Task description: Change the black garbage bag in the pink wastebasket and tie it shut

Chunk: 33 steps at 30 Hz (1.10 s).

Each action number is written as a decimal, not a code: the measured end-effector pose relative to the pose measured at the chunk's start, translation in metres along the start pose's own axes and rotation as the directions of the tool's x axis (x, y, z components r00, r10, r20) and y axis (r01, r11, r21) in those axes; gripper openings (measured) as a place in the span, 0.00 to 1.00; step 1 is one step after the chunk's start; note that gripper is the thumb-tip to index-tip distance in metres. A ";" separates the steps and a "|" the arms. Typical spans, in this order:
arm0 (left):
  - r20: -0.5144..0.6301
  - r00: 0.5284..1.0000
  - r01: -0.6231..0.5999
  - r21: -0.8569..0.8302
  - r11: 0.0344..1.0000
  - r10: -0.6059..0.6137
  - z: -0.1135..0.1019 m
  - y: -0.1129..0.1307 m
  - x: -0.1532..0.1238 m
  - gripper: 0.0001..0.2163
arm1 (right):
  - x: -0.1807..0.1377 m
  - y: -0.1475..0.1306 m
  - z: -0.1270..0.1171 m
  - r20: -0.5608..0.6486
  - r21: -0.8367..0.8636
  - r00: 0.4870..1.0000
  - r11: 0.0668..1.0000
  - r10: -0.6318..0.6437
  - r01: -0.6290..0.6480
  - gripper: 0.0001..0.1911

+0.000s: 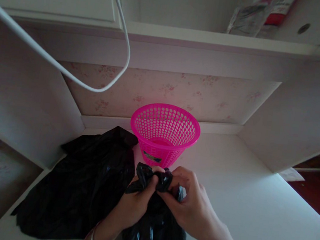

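A white cable (66,73) loops down across the upper left of the frame. Below it, at lower left, a heap of black plastic bags (81,188) lies spread on the white worktop (254,209). At lower centre the left hand (134,206) has its grip closed on the bunched top of a black bag (154,232), thumb and fingers pinching the crumpled plastic. The bag's body hangs down from the pinch toward the bottom edge of the frame, so its long axis runs roughly top to bottom. Just right of it, the right hand (193,206) is closed on the same bunched top, fingertips meeting those of the left hand. Directly above both hands, at frame centre, a pink perforated basket (164,134) stands upright, mouth open, near the knuckles but apart from them; both hands are about equally near it. A shelf (216,37) crosses the top.
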<state>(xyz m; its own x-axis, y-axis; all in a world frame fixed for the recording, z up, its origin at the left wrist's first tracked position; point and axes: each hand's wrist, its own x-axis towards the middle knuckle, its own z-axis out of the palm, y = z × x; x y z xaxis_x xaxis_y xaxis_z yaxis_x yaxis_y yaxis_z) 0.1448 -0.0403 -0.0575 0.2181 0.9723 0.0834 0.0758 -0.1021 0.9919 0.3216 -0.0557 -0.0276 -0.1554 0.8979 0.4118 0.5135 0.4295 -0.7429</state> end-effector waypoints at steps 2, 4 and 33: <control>-0.007 0.997 -0.080 0.072 0.994 0.081 0.000 -0.001 -0.003 0.16 | 0.001 0.004 0.004 -0.024 -0.061 1.000 0.998 0.020 -0.021 0.14; 0.044 0.972 -0.235 0.144 0.961 0.231 -0.001 -0.001 -0.003 0.13 | 0.004 0.010 0.007 -0.072 -0.173 0.995 0.983 -0.072 0.059 0.20; 0.331 0.695 -0.647 0.676 0.353 0.638 -0.003 -0.006 -0.016 0.19 | 0.000 0.029 0.011 0.009 -0.116 1.000 0.993 -0.013 0.014 0.30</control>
<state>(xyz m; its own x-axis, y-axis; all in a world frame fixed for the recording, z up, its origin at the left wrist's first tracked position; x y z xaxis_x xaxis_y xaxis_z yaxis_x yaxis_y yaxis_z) 0.1383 -0.0545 -0.0645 0.5224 0.5409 0.6592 0.5432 -0.8070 0.2317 0.3272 -0.0418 -0.0548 -0.1699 0.8933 0.4162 0.6060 0.4277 -0.6707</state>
